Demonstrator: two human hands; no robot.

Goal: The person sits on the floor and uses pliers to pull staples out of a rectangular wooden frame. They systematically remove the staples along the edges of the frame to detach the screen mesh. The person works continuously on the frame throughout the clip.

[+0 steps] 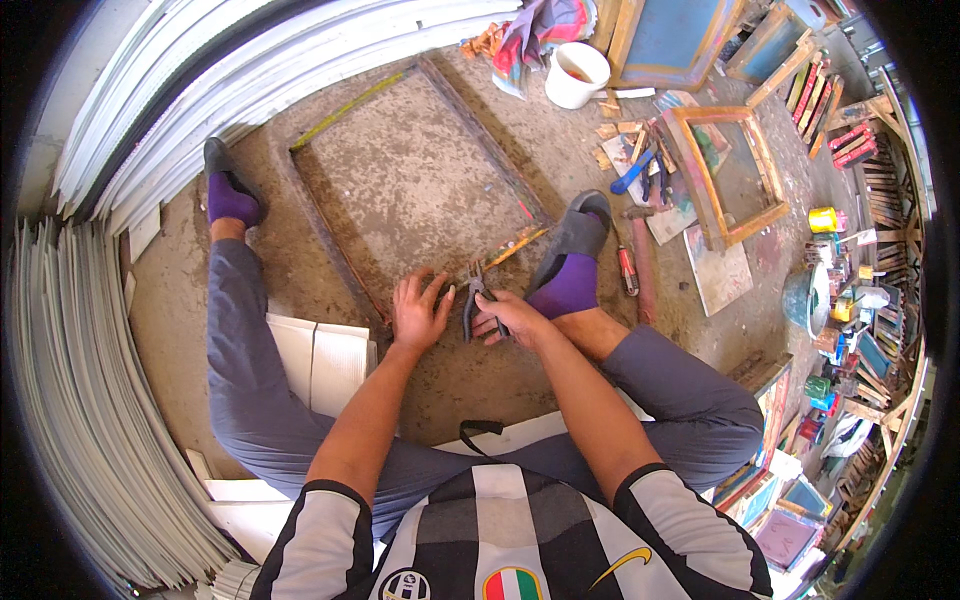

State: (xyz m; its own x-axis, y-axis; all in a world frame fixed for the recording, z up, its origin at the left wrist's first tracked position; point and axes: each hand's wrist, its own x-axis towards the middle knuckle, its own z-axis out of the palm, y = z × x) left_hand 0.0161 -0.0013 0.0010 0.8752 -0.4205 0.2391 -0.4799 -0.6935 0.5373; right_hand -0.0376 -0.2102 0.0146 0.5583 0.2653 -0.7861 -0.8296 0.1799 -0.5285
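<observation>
A large empty wooden frame lies on the floor between my legs, its near bar running under my hands. My left hand rests at that near bar, fingers spread, and seems to press down on it; what is under the fingertips is hidden. In my right hand is a pair of pliers with dark handles. The jaws point away from me at the near bar, close to my left fingertips. Whether they grip anything is too small to tell.
My right shoe is beside the frame's right corner. Further right lie a screwdriver, a hammer, blue-handled tools and a smaller wooden frame. Behind stands a white bucket. White stacked sheets line the left.
</observation>
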